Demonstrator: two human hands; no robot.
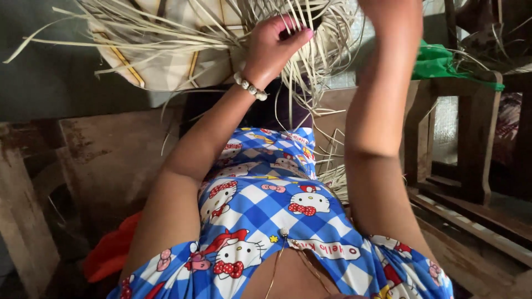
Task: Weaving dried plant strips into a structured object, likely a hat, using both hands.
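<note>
A partly woven piece of pale straw [166,61] is held up in front of me, with many loose strips [310,72] fanning out and hanging down from it. My left hand [274,41], with a beaded bracelet at the wrist, is closed around a bunch of these strips near the woven edge. My right forearm [382,111] rises beside it toward the same piece. The right hand itself is cut off by the top edge of the frame. Below my arms is my blue checked dress with cartoon prints [266,210].
A wooden chair frame [476,138] stands at the right with a green cloth [438,63] draped on it. Worn wooden boards [111,155] lie at the left and lower right. An orange cloth [111,249] sits by my left side. More straw strips [332,171] lie near my lap.
</note>
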